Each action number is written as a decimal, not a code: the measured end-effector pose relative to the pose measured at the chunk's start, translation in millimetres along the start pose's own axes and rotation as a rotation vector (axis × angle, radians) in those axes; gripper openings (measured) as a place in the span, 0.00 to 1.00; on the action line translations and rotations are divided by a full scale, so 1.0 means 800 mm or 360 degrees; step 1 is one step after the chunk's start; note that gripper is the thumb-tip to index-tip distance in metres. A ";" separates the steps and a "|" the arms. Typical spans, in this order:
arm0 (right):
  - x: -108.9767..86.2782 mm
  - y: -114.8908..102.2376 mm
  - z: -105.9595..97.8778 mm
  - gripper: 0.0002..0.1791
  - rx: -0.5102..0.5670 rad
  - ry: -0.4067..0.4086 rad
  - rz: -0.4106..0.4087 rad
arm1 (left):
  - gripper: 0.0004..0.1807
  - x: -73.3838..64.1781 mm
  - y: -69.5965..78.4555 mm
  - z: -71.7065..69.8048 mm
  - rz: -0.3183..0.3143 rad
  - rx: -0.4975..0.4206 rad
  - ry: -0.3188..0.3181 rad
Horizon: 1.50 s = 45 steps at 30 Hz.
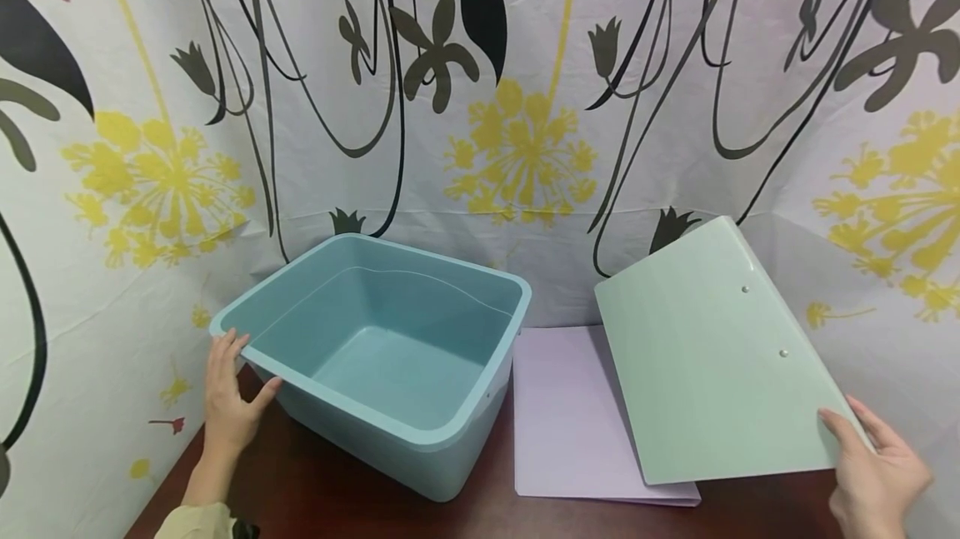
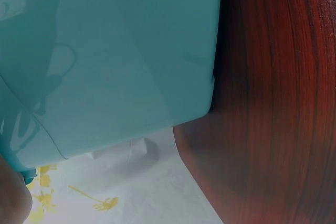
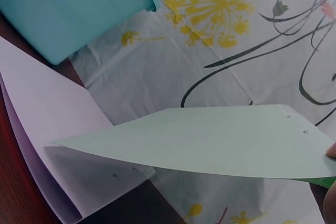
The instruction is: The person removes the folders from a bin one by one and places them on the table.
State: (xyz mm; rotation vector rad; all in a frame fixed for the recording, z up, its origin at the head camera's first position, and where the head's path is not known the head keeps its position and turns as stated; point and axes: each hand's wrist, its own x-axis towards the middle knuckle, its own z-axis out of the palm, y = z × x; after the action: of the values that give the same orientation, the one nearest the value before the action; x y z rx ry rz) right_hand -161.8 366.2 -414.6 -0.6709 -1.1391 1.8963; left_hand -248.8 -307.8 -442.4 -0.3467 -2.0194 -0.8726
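Right hand (image 1: pixel 873 472) pinches pale green plastic folder (image 1: pixel 712 356) aloft over lilac folder (image 1: pixel 570 414); left hand (image 1: pixel 228 397) grips teal plastic tub's (image 1: pixel 375 339) rim. Tub empty, nothing in yet.

The tub (image 1: pixel 390 356) was smooth teal plastic with a soft sheen. The green folder (image 1: pixel 712 364), stiff and glossy, carried two small metal rivets (image 1: pixel 783 352); the lilac folder (image 1: pixel 570 414) beneath looked matt. The table (image 1: pixel 322 497) was dark polished wood with visible grain. The flowered backdrop (image 1: pixel 525 106) looked like creased, faintly shiny sheeting.
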 end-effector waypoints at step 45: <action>0.043 0.032 -0.032 0.35 -0.1395 -0.0177 0.0149 | 0.48 0.000 0.001 0.001 -0.0015 0.0026 -0.0003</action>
State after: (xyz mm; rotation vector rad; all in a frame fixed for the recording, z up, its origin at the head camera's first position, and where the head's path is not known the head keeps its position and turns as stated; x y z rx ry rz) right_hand -170.0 400.7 -450.4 -1.0962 -2.0628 1.4564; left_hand -248.6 -306.4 -442.0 -0.3289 -2.0303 -0.8616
